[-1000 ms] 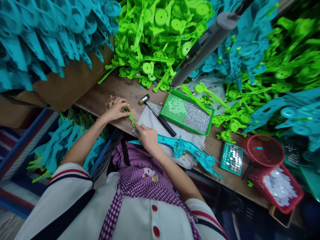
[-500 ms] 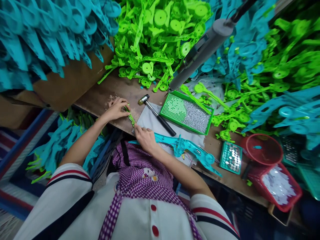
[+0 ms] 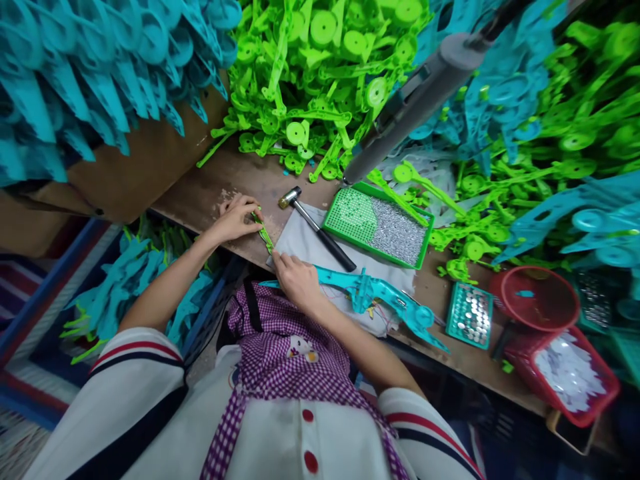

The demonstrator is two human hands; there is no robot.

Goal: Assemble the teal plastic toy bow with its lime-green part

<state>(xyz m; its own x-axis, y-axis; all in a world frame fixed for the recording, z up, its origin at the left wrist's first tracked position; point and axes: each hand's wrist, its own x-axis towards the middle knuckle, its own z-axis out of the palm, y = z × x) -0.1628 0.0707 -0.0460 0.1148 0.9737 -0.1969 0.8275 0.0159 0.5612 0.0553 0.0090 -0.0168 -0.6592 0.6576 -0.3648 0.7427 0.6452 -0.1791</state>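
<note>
At the near edge of the wooden bench [image 3: 210,190], both hands hold one thin green plastic strip [image 3: 263,233]. My left hand [image 3: 234,218] pinches its far end. My right hand [image 3: 296,277] grips its near end, resting on a grey cloth [image 3: 305,245]. A teal plastic toy part [image 3: 380,293] lies on the cloth just right of my right hand. A small hammer [image 3: 316,227] with a black handle lies beyond it.
A green tray [image 3: 380,225] holds small metal pieces, under a grey machine arm [image 3: 410,100]. A small teal tray [image 3: 469,315] of round pieces, a red basket [image 3: 540,297] and a red bin [image 3: 575,377] of white bits stand right. Green parts [image 3: 310,80] and teal parts [image 3: 90,67] are heaped behind.
Both hands stay on the green strip in nearly the same place. The view has shifted slightly; nothing was picked up or let go.
</note>
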